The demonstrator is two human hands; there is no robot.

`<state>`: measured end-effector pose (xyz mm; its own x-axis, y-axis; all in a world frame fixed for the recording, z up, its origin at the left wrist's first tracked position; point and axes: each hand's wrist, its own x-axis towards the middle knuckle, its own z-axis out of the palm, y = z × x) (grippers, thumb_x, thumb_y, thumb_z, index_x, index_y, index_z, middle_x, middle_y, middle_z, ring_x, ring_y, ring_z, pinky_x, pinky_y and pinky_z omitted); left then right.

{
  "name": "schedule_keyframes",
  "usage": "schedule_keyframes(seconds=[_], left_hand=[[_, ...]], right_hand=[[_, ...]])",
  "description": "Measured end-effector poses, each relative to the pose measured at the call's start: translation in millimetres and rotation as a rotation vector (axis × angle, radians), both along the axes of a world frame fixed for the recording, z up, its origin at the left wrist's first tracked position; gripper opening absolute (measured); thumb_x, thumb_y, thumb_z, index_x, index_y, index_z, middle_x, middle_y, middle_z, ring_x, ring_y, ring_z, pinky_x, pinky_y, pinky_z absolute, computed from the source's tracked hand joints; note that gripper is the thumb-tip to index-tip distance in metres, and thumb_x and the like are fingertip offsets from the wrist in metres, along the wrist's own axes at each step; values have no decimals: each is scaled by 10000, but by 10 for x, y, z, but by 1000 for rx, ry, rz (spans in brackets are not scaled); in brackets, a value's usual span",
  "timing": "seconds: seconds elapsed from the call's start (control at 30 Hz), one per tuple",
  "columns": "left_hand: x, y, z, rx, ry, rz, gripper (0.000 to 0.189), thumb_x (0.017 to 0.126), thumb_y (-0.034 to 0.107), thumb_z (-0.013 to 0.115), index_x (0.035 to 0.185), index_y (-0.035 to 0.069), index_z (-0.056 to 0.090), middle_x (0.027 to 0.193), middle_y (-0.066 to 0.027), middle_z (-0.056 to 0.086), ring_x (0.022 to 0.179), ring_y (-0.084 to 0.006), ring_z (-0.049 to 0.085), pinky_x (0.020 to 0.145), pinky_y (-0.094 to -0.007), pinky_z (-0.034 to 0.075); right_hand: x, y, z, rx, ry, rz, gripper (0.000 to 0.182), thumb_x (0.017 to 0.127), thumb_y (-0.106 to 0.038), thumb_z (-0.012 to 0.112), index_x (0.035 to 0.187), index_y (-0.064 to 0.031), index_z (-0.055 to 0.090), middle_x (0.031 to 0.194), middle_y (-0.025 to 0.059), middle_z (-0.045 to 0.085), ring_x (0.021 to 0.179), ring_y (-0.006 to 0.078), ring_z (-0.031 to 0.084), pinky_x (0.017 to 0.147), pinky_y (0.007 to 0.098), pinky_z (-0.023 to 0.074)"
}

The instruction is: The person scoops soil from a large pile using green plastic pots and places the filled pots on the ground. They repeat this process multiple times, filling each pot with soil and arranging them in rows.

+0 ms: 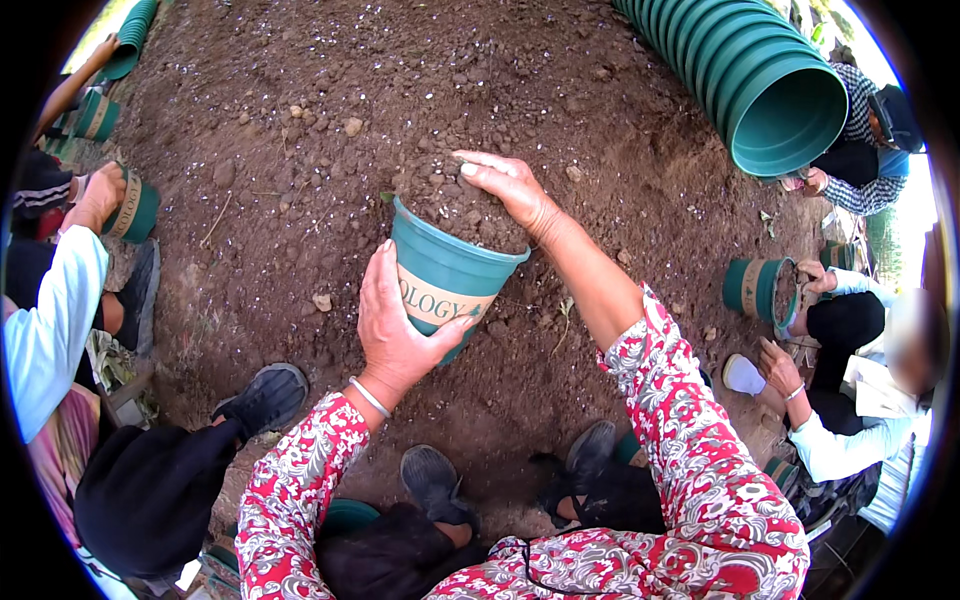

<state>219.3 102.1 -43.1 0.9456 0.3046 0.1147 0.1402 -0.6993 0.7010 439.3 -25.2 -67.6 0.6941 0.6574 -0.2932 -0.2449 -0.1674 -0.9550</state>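
A green plastic plant pot [450, 262] with a tan printed band is tilted over the ground in front of me, its mouth facing away. My left hand [397, 315] grips its near-left side, the thumb across the band. Brown soil [480, 225] fills the pot to the rim and merges in view with the soil heap behind it. Over the right part of the mouth, my right hand [510, 187] lies with fingers stretched out, at or just above the soil; actual contact is hard to tell. Nothing is held in that hand.
Loose soil with pale specks [300, 180] spreads ahead. A long stack of nested green pots [787, 112] lies at upper right. Co-workers sit on both sides, one handling a soil-filled pot [754, 289] at right, another a pot [135, 206] at left. A shoe [262, 397] juts in at left.
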Motion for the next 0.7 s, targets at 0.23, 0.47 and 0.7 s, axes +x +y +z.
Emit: schedule_keyframes(seconds=[0.23, 0.47, 0.7], left_hand=[[-683, -13, -217, -31, -53, -26, 1256, 586, 401, 872, 1488, -7, 98, 1461, -289, 271, 1345, -443, 322, 1117, -498, 291], [-1432, 159, -75, -195, 231, -161, 960, 739, 353, 798, 1460, 32, 250, 1412, -219, 418, 1305, -356, 453, 1048, -410, 405], [-1985, 367, 310, -295, 258, -88, 830, 771, 62, 720, 1477, 17, 288, 1411, -218, 439, 1183, -271, 568, 878, -338, 540]], right_hand=[[-750, 20, 560, 59, -555, 193, 480, 861, -350, 677, 1246, -68, 631, 1242, 153, 627, 1194, 262, 572, 1040, 376, 423], [-2096, -26, 797, 53, -1097, 251, 502, 793, -276, 713, 1254, -108, 611, 1304, 147, 582, 1219, 341, 543, 1058, 478, 405], [-2709, 32, 902, -398, -1338, 437, 529, 812, -307, 669, 1308, -147, 576, 1465, 95, 428, 1381, 303, 355, 1129, 555, 253]])
